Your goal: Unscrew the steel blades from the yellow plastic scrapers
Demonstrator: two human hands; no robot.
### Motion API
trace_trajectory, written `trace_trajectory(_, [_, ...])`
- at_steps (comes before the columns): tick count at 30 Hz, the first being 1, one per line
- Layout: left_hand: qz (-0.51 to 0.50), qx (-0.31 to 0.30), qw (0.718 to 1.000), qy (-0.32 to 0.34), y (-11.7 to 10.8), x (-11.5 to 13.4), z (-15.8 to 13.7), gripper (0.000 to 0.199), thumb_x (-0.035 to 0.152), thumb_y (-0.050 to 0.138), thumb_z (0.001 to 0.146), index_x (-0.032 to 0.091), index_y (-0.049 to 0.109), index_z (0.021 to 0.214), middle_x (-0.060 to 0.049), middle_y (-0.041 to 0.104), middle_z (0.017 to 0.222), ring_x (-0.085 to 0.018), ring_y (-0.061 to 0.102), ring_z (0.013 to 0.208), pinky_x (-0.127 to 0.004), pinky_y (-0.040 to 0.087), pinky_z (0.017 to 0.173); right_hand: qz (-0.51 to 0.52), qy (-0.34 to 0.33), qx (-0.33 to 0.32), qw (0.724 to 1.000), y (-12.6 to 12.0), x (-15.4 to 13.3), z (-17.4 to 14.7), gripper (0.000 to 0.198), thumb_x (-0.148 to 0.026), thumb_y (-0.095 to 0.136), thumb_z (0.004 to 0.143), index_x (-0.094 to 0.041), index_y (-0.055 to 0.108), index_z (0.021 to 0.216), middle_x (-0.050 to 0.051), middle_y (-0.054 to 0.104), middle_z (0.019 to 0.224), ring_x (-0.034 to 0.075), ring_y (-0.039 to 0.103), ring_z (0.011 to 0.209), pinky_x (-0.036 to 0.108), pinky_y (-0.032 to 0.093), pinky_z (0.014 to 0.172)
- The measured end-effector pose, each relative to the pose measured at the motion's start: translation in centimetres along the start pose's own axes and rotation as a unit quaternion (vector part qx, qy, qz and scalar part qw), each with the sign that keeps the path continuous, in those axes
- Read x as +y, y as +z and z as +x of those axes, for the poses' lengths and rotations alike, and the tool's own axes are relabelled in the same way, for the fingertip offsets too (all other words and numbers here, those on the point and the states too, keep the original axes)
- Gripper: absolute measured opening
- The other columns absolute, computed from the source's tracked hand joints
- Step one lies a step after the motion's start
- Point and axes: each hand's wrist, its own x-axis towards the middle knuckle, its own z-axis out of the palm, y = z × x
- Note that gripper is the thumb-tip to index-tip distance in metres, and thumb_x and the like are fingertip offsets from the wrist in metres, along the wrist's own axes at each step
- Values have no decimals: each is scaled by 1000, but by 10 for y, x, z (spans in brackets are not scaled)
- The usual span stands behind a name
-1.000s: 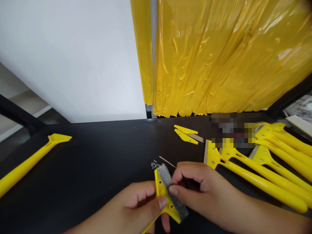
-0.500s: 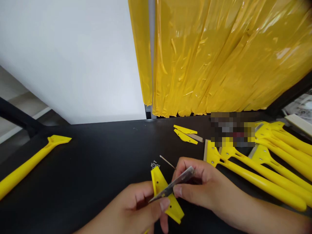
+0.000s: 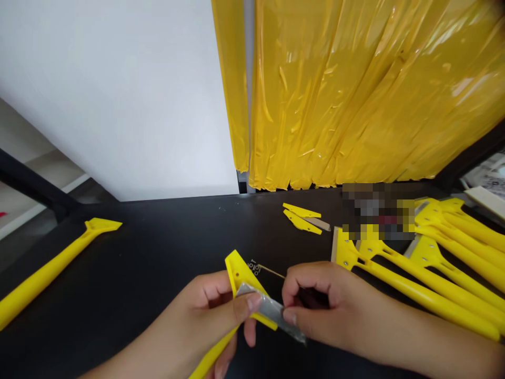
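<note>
In my left hand [image 3: 221, 308] is a yellow scraper [image 3: 211, 358], its flat head tilted up past my fingers. My left thumb presses a grey blade [image 3: 272, 309] in what looks like clear plastic wrap against that head. The lower right end of the wrapped blade sticks out beyond the head. My right hand [image 3: 315, 295] is closed, its thumb and finger pinching the wrap at the blade's edge. A thin rod [image 3: 272, 271] juts left from the right fingers; its other end is hidden. Yellow clamp plates [image 3: 303, 221] lie beyond, with a blade strip [image 3: 320, 225] beside them.
A yellow scraper handle [image 3: 51, 271] without a visible blade lies at the left on the black table [image 3: 158, 252]. Several scrapers with blades [image 3: 426, 295] are spread at the right, near a blurred patch. A white panel [image 3: 158, 95] and a yellow plastic curtain [image 3: 335, 95] stand behind.
The wrapped blade has turned from slanting across the scraper head to lying along it. The head has tilted and moved up and left; my right hand's grip has shifted along the blade.
</note>
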Motion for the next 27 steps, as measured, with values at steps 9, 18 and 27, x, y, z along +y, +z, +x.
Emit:
trace_trajectory(9, [20,-36,999,-3,9,-7,-5,59,78,71,81,20,65,73,4,53,38,-9,47,32,-13,36,30,31,-14,23,999,10,4,-2,20,-35,69,94,-19,64,83,-4,53,69,11,42,65,24,32,57])
trace_trajectory(18, [44,-29,999,10,19,-6,-8,53,74,64,90,22,62,78,6,54,40,-9,46,33,-13,33,32,52,0,34,998,18,6,2,21,-34,70,93,-20,61,81,-6,49,66,10,39,63,23,30,55])
trace_trajectory(27, [54,10,998,-9,16,-13,-1,63,82,63,82,23,58,64,5,47,36,-11,43,29,-16,31,28,-140,-93,55,984,16,6,-2,22,-34,61,103,-22,66,84,-5,61,73,10,56,66,19,43,56])
